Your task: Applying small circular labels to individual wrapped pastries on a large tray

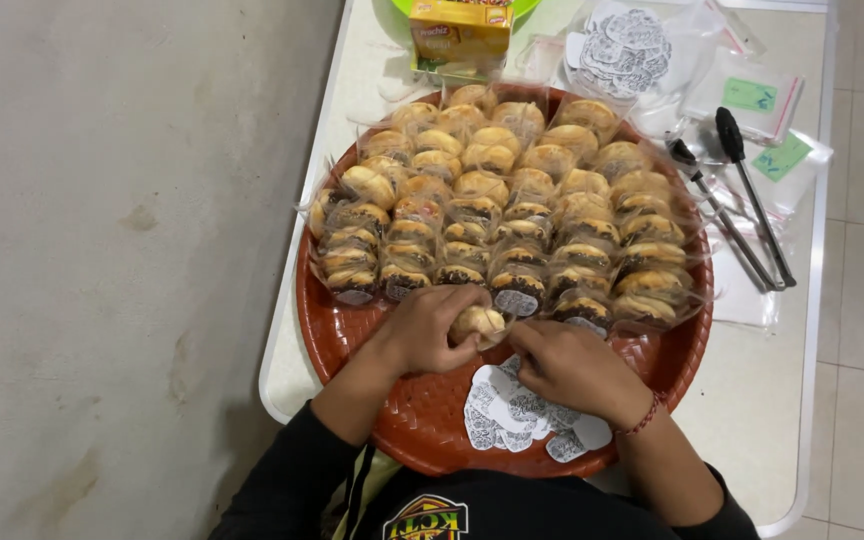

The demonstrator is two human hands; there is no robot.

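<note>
View from above of a round red woven tray (352, 330) on a white table (762, 400), seen over the person's dark sleeves. The left hand (430, 328) is clenched around a single wrapped pastry (478, 322), holding it just above the near part of the tray, directly in front of the front row of packed pastries. The right hand (572, 368) lies just beside it, fingers curled toward the pastry and touching it; whether it pinches anything cannot be told. Under the right hand a loose heap of small round white stickers (512, 415) rests on the tray's near edge. Rows of wrapped pastries (512, 200), golden on top and dark at the base, fill the far two thirds of the tray. Beyond the tray stand a yellow carton (460, 35) and a clear bag of stickers (627, 45); to the right lie black-tipped metal tongs (747, 200) and clear bags with green labels (752, 97)
</note>
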